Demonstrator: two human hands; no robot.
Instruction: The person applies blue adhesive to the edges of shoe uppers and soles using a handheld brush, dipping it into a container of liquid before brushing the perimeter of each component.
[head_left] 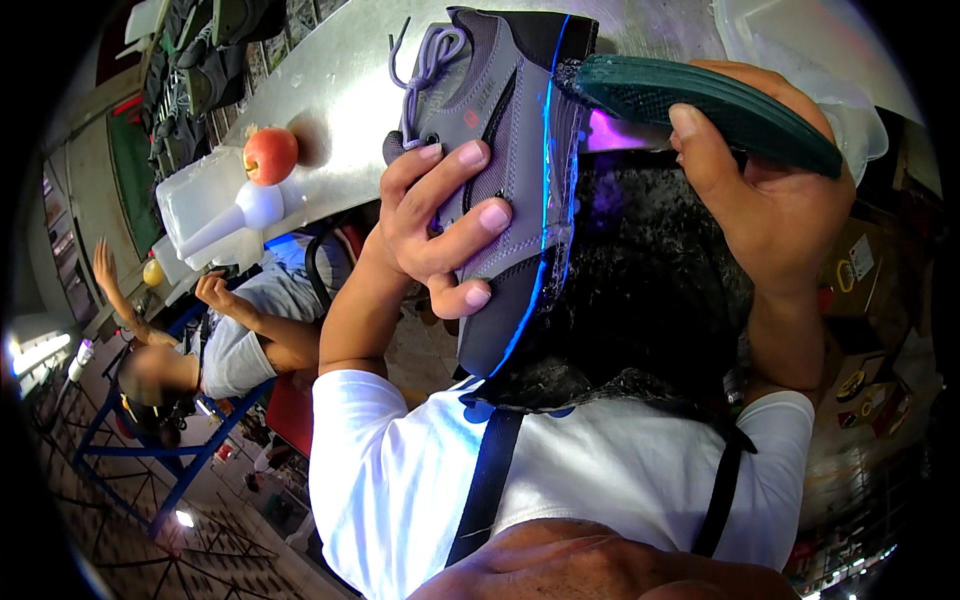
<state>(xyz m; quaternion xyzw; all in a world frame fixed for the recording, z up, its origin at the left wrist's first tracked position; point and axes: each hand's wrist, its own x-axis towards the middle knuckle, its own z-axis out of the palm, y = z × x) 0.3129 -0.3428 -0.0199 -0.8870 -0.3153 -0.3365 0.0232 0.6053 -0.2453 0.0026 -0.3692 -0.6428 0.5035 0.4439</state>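
The shoe is held at 12 o'clock in the view, over the near edge of the tabletop, its heel directed to 12 o'clock and its toe to 6. The left forearm is angled toward 1 o'clock from a bent elbow, and the upper is gripped by the left hand with fingers slightly spread. By the right hand, raised at 2 o'clock, the green brush is held in closed fingers, its bristled end set against the heel's side.
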